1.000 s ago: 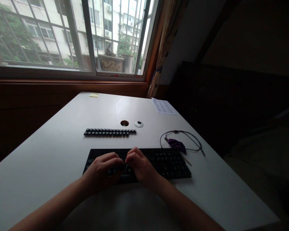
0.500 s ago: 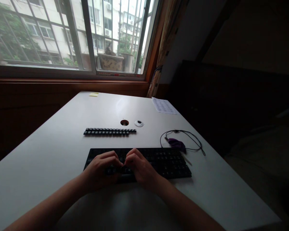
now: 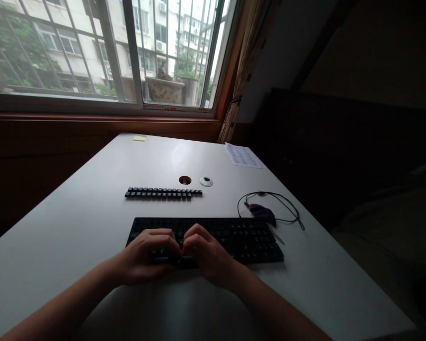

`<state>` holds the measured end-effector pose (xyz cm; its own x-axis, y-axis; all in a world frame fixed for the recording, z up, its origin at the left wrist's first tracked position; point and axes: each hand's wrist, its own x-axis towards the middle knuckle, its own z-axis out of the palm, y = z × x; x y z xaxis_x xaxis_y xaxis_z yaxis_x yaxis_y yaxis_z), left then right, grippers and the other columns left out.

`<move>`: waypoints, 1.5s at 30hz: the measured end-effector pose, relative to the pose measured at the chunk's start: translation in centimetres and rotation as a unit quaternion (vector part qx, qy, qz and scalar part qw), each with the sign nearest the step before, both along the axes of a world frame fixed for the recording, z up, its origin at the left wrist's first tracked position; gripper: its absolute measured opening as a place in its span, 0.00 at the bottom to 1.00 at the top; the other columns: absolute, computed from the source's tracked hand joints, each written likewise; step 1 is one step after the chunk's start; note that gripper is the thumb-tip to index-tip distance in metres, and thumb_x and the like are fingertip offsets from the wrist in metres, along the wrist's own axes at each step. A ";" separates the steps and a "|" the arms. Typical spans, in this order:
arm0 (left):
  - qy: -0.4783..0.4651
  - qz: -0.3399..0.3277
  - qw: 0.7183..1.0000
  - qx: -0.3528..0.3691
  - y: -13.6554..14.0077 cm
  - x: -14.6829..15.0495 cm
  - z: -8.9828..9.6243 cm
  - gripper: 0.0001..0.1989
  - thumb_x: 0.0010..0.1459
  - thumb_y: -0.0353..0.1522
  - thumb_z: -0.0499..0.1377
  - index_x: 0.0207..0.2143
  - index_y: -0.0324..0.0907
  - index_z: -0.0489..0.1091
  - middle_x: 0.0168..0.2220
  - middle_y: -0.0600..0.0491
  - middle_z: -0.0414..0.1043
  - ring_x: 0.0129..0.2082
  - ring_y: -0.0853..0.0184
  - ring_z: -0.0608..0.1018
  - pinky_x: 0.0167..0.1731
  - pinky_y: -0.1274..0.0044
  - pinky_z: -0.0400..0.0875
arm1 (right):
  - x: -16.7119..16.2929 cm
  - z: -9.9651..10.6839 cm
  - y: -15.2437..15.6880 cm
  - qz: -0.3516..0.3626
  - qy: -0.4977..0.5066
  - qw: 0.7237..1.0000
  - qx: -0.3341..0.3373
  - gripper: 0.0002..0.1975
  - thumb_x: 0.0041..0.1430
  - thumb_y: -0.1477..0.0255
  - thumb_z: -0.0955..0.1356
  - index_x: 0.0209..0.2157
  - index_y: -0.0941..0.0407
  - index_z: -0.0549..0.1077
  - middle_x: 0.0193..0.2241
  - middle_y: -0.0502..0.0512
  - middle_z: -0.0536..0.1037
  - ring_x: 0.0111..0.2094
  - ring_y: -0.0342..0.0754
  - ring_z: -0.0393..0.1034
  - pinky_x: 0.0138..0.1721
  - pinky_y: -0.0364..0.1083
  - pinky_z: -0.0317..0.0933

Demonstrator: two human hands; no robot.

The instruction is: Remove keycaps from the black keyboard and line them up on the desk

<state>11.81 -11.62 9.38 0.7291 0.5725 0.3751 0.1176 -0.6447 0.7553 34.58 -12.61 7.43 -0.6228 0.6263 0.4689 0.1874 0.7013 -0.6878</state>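
Observation:
A black keyboard (image 3: 255,241) lies on the white desk under both my hands. My left hand (image 3: 145,255) rests over its left part, with bent fingers on the lower rows and the thumb spread apart along the front edge. My right hand (image 3: 208,255) is closed, its fingers curled down at the middle of the lower rows. The fingertips of the two hands nearly meet. A thin light line shows between them, too small to name. Whatever the right fingertips hold is hidden. Beyond the keyboard, loose black keycaps (image 3: 163,193) stand in two neat rows.
A dark cable (image 3: 287,201) loops beside a purple cloth-like item (image 3: 262,213) behind the keyboard's right end. A thin pale stick (image 3: 277,234) lies near there. Farther back are a cable hole (image 3: 185,180), a white ring-shaped cover (image 3: 206,181), a printed sheet (image 3: 244,155) and a yellow note (image 3: 139,138).
My left thumb has spread away from its fingers, toward the keyboard's front edge. My right fingertips have shifted slightly downward. The keyboard and keycap rows stay in place; the view has moved a little.

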 end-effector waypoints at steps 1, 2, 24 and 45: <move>-0.001 0.000 1.000 -0.006 0.0 0.0 0.1 0.06 0.59 0.31 0.59 0.38 0.40 0.72 0.34 0.48 0.73 0.32 0.64 0.75 0.33 0.74 0.71 | 0.0 -0.1 0.0 -0.001 0.002 1.000 0.003 0.10 0.62 0.82 0.60 0.40 0.52 0.65 0.39 0.53 0.65 0.38 0.44 0.64 0.39 0.43 0.65; -0.002 0.001 1.000 -0.010 -0.1 0.0 0.1 0.06 0.59 0.32 0.59 0.38 0.40 0.71 0.33 0.48 0.73 0.31 0.65 0.75 0.32 0.74 0.71 | 0.0 -0.1 0.0 -0.001 0.003 1.000 0.008 0.11 0.62 0.82 0.60 0.40 0.52 0.65 0.39 0.53 0.65 0.38 0.44 0.64 0.39 0.43 0.65; 0.007 0.118 0.992 0.050 0.7 0.1 -2.0 0.08 0.59 0.27 0.59 0.43 0.42 0.69 0.35 0.52 0.71 0.32 0.68 0.75 0.32 0.78 0.69 | 0.3 -1.0 0.9 -0.079 0.001 0.996 0.047 0.15 0.59 0.74 0.70 0.47 0.53 0.67 0.43 0.55 0.67 0.45 0.48 0.65 0.47 0.48 0.65; 0.103 0.075 0.987 0.097 0.3 0.1 -2.0 0.07 0.63 0.29 0.57 0.43 0.43 0.70 0.35 0.52 0.71 0.31 0.68 0.73 0.30 0.77 0.65 | 0.2 -1.2 1.3 -0.049 0.012 0.999 -0.017 0.10 0.55 0.84 0.69 0.31 0.55 0.70 0.34 0.49 0.68 0.35 0.42 0.66 0.37 0.42 0.63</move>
<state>11.95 -11.33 7.40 0.7135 0.6120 0.3411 0.3607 -0.7382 0.5700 34.80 -11.31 6.27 -0.5467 0.6992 0.4606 0.2375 0.6570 -0.7155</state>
